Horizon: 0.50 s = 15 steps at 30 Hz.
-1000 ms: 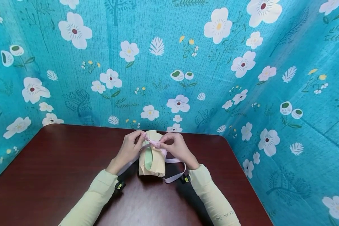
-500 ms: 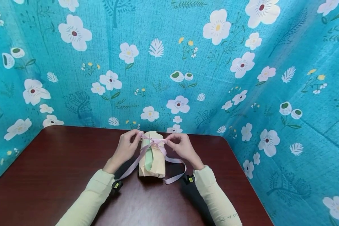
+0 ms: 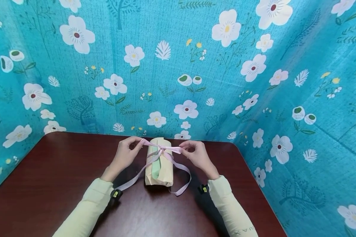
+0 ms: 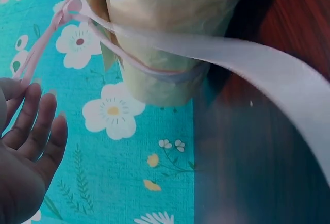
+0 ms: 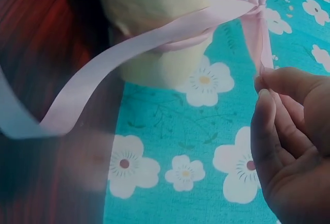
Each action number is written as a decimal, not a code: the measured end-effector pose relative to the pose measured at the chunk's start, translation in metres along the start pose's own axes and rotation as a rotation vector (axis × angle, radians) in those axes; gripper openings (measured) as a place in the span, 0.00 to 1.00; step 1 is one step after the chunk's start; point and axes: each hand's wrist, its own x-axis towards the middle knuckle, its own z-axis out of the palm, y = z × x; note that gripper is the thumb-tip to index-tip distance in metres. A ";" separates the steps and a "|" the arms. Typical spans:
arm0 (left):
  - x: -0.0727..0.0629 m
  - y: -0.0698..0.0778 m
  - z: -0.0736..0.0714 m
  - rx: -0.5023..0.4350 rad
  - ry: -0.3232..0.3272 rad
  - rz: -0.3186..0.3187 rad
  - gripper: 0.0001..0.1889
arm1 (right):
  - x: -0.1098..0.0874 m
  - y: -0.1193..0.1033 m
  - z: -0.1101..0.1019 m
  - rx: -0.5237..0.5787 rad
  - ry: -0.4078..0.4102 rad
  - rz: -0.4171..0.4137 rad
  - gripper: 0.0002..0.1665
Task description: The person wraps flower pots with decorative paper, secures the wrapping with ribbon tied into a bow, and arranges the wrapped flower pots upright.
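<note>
A paper-wrapped package [image 3: 166, 169], cream with a green strip down its front, lies on the table. Round it runs a pink ribbon [image 3: 150, 160], knotted on top with a loop pulled out to each side. My left hand [image 3: 125, 154] pinches the left loop between thumb and forefinger; in the left wrist view the other fingers [image 4: 44, 126] are loosely bent. On the opposite side my right hand [image 3: 198, 157] pinches the right loop [image 5: 260, 43] in the same way. Both loops look taut. The two loose ribbon tails hang down either side of the package.
The dark red-brown table [image 3: 77, 164] stands against a blue flowered cloth [image 3: 166, 82] at the back and on the right. One ribbon tail [image 3: 185, 181] curls onto the tabletop right of the package. A black wrist camera [image 3: 116, 194] sits at the left cuff.
My hands have drawn apart, left hand leftward and right hand rightward, stretching the loops out from the knot. The knot, earlier covered by fingers, now shows. The package has stayed put.
</note>
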 end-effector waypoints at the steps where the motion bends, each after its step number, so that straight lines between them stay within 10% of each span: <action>1: 0.000 -0.001 -0.001 0.001 -0.004 -0.008 0.05 | -0.001 0.001 -0.001 -0.012 -0.007 0.005 0.07; 15: -0.013 -0.024 -0.021 0.035 -0.042 -0.032 0.04 | -0.015 0.018 -0.007 -0.082 -0.169 0.007 0.07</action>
